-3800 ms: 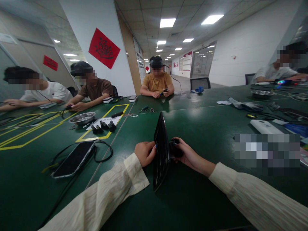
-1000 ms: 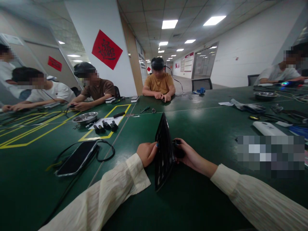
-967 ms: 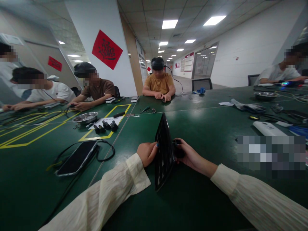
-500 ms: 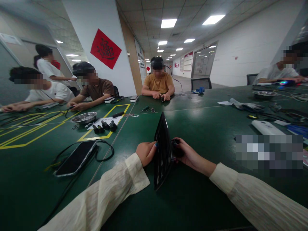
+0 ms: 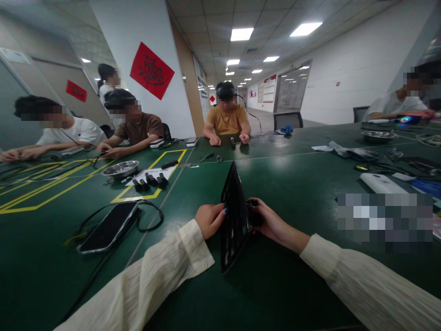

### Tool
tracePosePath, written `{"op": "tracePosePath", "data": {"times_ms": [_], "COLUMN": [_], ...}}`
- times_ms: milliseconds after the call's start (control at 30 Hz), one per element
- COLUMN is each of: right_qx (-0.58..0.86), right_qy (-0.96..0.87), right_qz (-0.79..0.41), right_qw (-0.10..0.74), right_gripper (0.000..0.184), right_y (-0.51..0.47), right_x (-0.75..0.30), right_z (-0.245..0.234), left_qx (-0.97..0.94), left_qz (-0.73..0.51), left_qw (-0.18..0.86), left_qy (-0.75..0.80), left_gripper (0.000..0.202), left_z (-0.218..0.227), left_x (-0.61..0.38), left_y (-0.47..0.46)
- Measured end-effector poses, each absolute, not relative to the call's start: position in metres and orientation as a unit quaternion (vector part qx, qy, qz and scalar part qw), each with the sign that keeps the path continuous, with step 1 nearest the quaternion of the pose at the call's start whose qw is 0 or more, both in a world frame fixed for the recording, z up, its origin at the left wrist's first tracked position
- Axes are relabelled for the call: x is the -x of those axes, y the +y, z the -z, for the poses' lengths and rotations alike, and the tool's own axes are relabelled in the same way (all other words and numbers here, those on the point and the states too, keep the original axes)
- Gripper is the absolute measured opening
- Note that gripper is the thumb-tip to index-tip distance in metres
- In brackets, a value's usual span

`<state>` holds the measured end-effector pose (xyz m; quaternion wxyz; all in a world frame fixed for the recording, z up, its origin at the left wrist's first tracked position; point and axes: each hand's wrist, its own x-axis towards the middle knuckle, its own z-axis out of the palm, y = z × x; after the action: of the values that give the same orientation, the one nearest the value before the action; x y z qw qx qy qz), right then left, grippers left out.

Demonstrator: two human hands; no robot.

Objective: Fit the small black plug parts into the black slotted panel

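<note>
A thin, glossy black panel point(image 5: 234, 220) stands on edge on the green table, leaning slightly, with its ribbed-looking face turned left. My left hand point(image 5: 211, 219) pinches it from the left side, the thumb pressed on that face; its other fingers are partly hidden. On the opposite side my right hand point(image 5: 267, 218) is closed around a dark, chunky part point(image 5: 254, 212) against the panel's back. Whether that part is joined to the panel I cannot tell.
To the left lies a phone point(image 5: 109, 227) with a black cable. Beyond it are several black cylindrical parts point(image 5: 149, 180) on paper and a metal bowl point(image 5: 120, 168). A white device point(image 5: 383, 183) lies right. A co-worker point(image 5: 226, 117) sits opposite.
My hands and the panel are almost unmoved. The co-worker opposite has let go of a small dark cylinder, now standing between their hands. A person at the back left has moved right.
</note>
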<state>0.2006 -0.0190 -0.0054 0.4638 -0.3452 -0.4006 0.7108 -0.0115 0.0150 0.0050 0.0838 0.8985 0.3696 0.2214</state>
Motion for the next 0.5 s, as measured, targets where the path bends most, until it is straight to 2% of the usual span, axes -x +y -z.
{"op": "tracePosePath", "data": {"times_ms": [167,500], "right_qx": [0.353,0.354], "right_qy": [-0.389,-0.390], "right_qz": [-0.709,-0.705], "right_qw": [0.470,0.474], "right_gripper": [0.033,0.033], "right_y": [-0.0193,-0.0193], "right_x": [-0.2001,-0.1991], "right_z": [0.0020,0.0023], "left_qx": [-0.890,-0.893], "left_qz": [-0.218,-0.223], "left_qw": [0.089,-0.043], "left_qy": [0.390,0.389], "left_gripper": [0.047,0.042], "left_z": [-0.0069,-0.0059], "left_x": [0.0110,0.0096], "left_y": [0.0149,0.0127]}}
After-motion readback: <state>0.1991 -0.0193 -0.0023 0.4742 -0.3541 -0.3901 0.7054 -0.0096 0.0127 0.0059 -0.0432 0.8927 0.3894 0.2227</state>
